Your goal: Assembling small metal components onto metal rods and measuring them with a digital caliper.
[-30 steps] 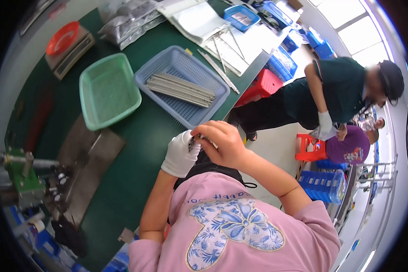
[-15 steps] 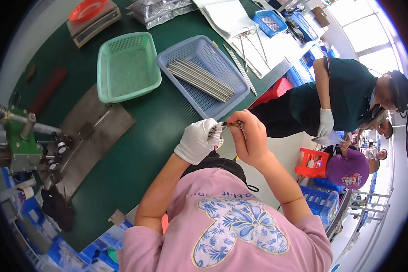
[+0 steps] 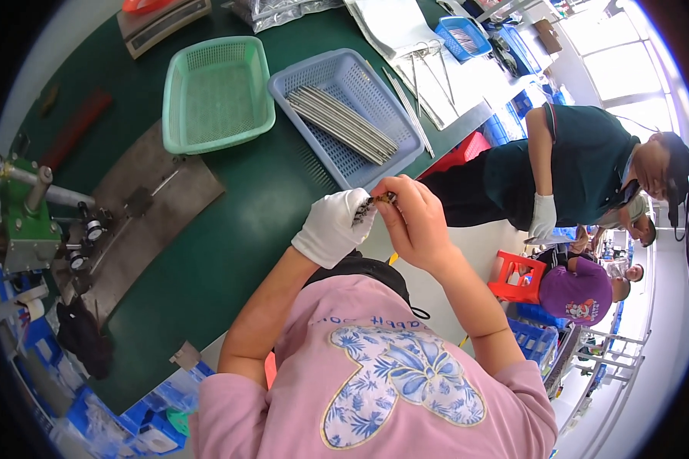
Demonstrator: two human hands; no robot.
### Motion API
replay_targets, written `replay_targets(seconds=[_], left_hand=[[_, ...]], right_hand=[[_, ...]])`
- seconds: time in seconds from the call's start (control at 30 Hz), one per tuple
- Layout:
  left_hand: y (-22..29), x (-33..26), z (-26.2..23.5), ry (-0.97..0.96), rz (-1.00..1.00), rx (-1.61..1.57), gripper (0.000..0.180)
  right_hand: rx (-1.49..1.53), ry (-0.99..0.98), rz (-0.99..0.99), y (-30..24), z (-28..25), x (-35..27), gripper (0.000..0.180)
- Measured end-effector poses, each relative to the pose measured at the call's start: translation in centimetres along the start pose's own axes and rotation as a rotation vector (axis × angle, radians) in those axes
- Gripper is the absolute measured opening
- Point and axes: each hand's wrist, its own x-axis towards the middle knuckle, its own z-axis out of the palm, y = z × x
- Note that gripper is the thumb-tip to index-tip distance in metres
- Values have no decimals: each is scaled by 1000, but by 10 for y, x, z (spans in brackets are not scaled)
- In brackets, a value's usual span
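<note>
Head view, looking down over a green counter. Two hands met just above its near edge: the left hand, in a white glove, and the bare right hand. Both were closed, fingertips together, on one small dark metal part held between them; the part was largely covered by the fingers, and its shape could not be made out, though it appeared to be a short clip or pin.

Two mesh baskets stood side by side on the counter beyond the hands: one green basket and one blue basket. The blue basket held a bundle of thin metal rods lying diagonally; they overlapped too closely to count. A few more loose rods lay on white sheets just beyond it.

One grey metal plate lay at the left, next to a green press fixture that was partly cut off by the picture's rim.

One co-worker in a dark green shirt stood at the right, wearing a white glove. A red stool stood below, partly hidden.
</note>
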Motion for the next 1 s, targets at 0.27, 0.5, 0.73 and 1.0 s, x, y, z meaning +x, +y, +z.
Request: replay_targets(seconds=[0.27,0.5,0.73,1.0], left_hand=[[0,1,0,21,16,-16,15],[-2,1,4,31,50,-18,14],[0,4,3,36,46,7,14],[0,2,0,10,28,-31,12]], right_hand=[[-20,25,-38,1,-1,2,17],[-76,9,-87,-1,0,1,19],[5,74,-39,0,-1,-5,17],[76,13,49,-2,0,-7,14]])
